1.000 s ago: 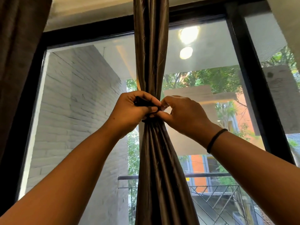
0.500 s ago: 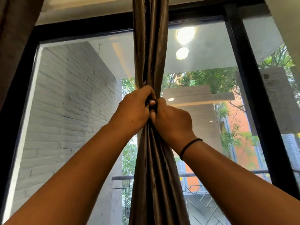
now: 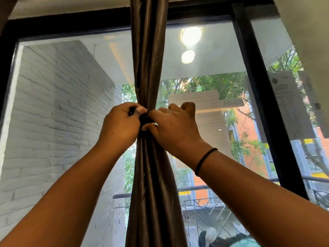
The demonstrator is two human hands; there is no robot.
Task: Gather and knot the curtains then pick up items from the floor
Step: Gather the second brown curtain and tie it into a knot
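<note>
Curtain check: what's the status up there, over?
Left hand pinching black tie. Right hand gripping it too. Curtain gathered at the tie. Nothing blocking.

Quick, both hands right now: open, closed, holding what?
Left hand: closed, pinching the black tie against the curtain.
Right hand: closed, fingers curled on the same tie at the gathered curtain.

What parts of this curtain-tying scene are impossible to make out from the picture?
All in the head view:
- The black tie around the curtain: mostly covered by the left hand and right hand, so whether it is knotted cannot be told.
- Curtain top and bottom: cut off by the frame edges.
- The floor and any items on it: out of view.
- The objects at the bottom right: blurred, cut off.
</note>
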